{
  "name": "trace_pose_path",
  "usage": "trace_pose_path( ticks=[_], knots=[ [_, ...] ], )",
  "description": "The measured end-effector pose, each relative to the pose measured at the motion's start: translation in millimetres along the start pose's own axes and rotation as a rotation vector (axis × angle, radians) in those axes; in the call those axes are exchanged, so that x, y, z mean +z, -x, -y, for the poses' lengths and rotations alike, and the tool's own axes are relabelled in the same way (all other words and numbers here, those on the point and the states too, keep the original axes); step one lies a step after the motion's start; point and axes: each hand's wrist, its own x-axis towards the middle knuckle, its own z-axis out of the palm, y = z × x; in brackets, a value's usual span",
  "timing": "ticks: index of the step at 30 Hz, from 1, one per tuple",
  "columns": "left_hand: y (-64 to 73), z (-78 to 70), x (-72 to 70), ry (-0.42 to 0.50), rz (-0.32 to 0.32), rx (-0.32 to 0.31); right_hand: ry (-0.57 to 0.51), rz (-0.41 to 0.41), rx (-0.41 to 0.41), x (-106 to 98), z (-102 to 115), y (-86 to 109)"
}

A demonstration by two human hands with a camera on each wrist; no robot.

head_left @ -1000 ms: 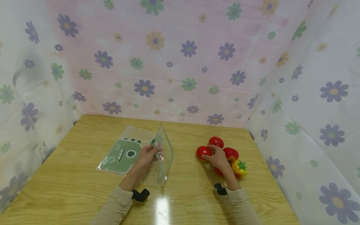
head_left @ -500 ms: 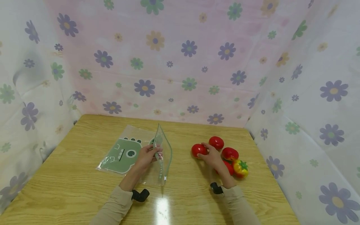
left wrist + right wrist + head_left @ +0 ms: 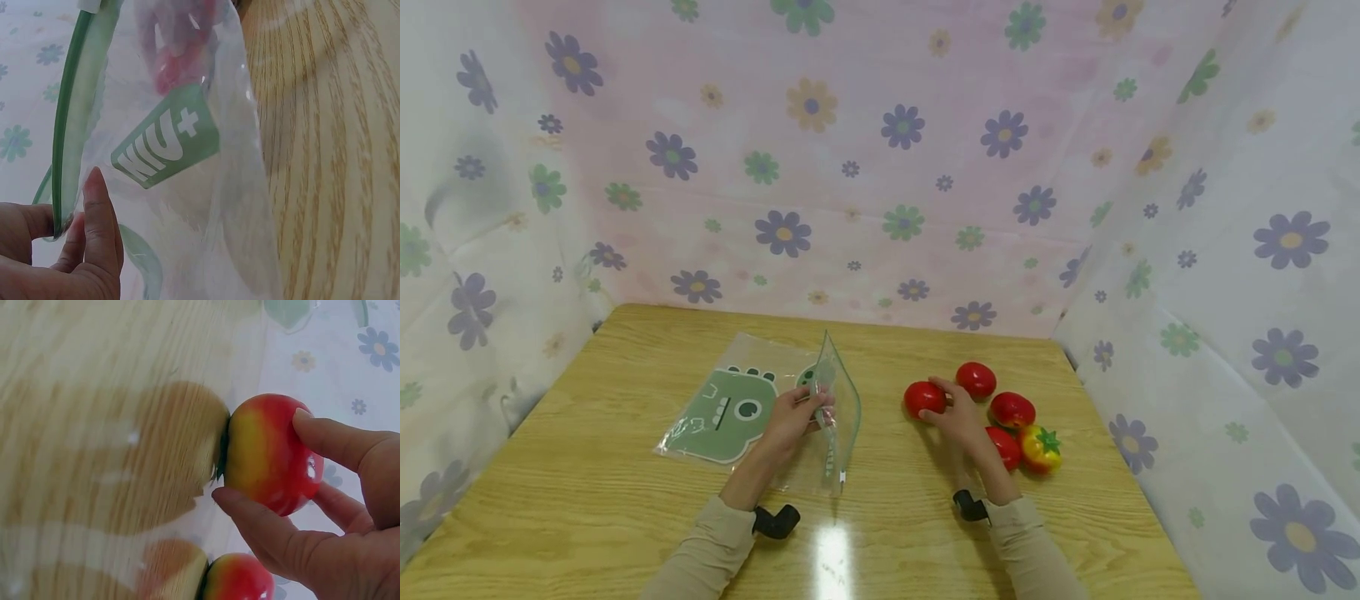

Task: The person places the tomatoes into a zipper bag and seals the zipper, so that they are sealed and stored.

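Note:
In the head view my left hand (image 3: 788,425) pinches the opening of a clear zip bag (image 3: 718,421) printed with a green cartoon monster. Its mouth gapes to the right, and the left wrist view shows the green zip strip (image 3: 62,119) between thumb and fingers. My right hand (image 3: 961,421) grips a glossy red tomato (image 3: 923,401), apart from the others; in the right wrist view its yellow-tinged, green-leaved end faces the wood, thumb and fingers round its sides. Behind that hand lie several more tomatoes, one with its yellow, leafy end (image 3: 1041,450) turned up.
The wooden table (image 3: 880,533) ends at a flower-printed cloth (image 3: 865,208) behind, with similar cloth on both sides. A black wrist mount (image 3: 777,522) sits at my left cuff and another (image 3: 970,505) at my right.
My right hand has drawn the tomato leftward, away from the other tomatoes and toward the bag. One tomato beneath that arm shows more now. My left hand keeps the bag in place.

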Motion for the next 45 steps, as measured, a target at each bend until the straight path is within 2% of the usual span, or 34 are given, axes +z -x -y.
trace_pose_path(
  ticks=[7,16,24,30,34,39,45],
  knots=[
    [-0.8,0.7,1.6,0.014,0.005,0.018,-0.006,-0.017,-0.043,1,-1,-0.4],
    [-0.5,3.3,2.0,0.010,0.008,0.008,-0.108,0.001,-0.064,4,3,4.8],
    [-0.6,4.4,2.9,0.012,0.008,0.011,-0.213,0.062,-0.018,9,6,5.5],
    [-1.6,4.6,4.7,0.014,0.000,-0.004,-0.238,0.167,-0.087,16,9,5.4],
    [-3.3,6.7,5.4,0.018,0.004,-0.004,-0.270,0.207,-0.109,21,11,6.4],
    [-4.3,8.5,5.6,0.016,0.007,0.000,-0.313,0.215,-0.146,24,13,7.3],
    [-4.3,8.1,6.8,0.014,0.001,0.000,-0.412,0.186,-0.242,26,17,6.8]
  ],
)
